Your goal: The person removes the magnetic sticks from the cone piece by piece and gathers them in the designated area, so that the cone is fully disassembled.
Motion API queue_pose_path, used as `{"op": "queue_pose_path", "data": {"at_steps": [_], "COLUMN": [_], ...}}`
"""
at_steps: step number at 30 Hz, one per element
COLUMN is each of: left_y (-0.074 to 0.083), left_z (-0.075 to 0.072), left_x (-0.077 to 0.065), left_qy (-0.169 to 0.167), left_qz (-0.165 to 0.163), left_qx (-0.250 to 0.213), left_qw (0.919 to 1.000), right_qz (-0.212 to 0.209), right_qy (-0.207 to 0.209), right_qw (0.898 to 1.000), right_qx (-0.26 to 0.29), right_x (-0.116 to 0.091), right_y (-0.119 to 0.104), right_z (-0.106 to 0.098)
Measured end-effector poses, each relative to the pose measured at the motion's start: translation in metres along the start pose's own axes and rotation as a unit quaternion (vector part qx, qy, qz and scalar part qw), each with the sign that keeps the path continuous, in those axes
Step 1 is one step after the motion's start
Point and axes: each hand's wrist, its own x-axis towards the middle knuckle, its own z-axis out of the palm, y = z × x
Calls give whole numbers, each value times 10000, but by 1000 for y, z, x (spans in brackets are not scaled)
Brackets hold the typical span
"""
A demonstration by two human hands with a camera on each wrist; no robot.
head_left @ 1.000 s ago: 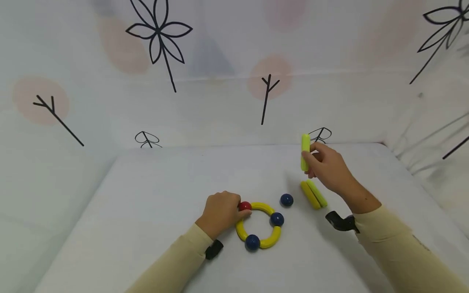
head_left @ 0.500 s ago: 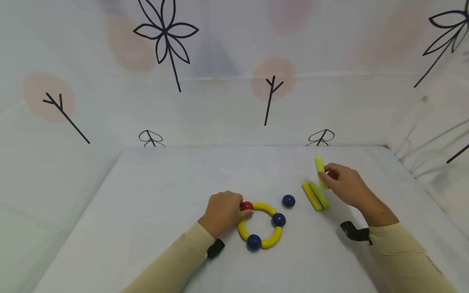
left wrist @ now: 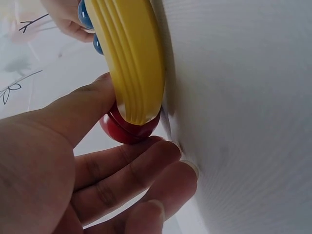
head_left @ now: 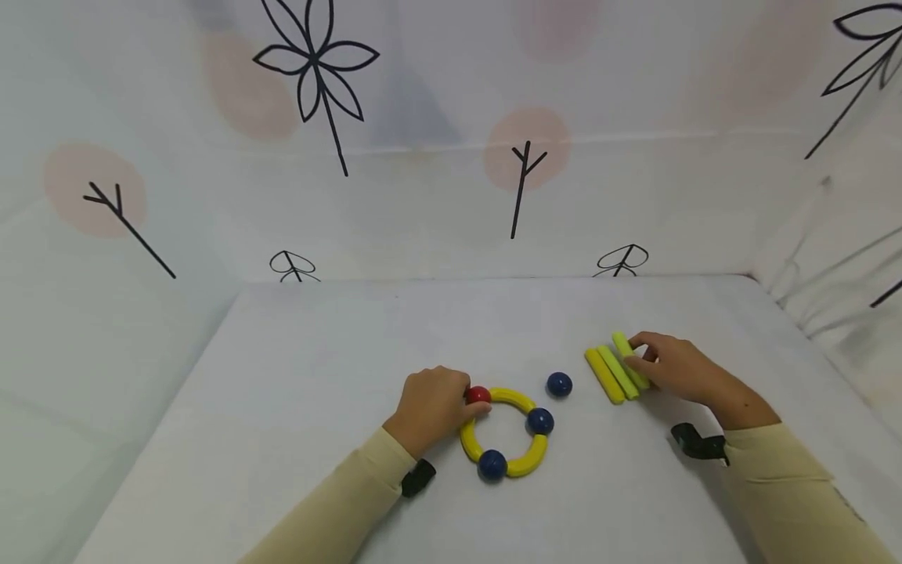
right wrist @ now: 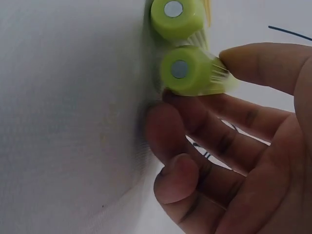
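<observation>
In the head view a ring of yellow curved pieces (head_left: 512, 398), a red ball (head_left: 479, 395) and two blue balls (head_left: 539, 421) lies on the white table. My left hand (head_left: 430, 407) grips the red ball at the ring's upper left, thumb on one side, fingers on the other. To the right, my right hand (head_left: 680, 372) pinches a lime-green stick (head_left: 623, 346), low beside a second lime-green stick (head_left: 618, 372) and a yellow stick (head_left: 604, 377). Silver discs show in the ends of the lime sticks (right wrist: 183, 80) in the right wrist view.
A loose blue ball (head_left: 560, 385) sits between the ring and the sticks. The white table (head_left: 338, 337) ends at a patterned cloth backdrop (head_left: 423, 211) behind, with cloth on both sides as well. Black camera mounts (head_left: 698, 442) hang under the wrists.
My right hand has brought the lime-green stick from above the table down and to the right, beside the other two sticks. My left hand stays on the red ball.
</observation>
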Motion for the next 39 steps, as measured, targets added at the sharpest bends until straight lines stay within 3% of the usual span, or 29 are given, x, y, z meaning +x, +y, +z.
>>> {"op": "queue_pose_path", "data": {"at_steps": [13,35,39], "left_y": [-1,0,0], "left_z": [2,0,1], "left_x": [0,0,0], "left_qy": [51,-25,30], "left_qz": [32,-26,5], "left_qx": [-49,-47,-25], "left_qw": [10000,10000,10000], "right_qz": [-10,-7,6], "right_qy": [-220,-169,66], "right_qw": [9997,9999,9999], "right_qx": [-89,14,-94], "right_x": [1,4,4], "right_y": [5,6,5], "right_z": [1,6,5]}}
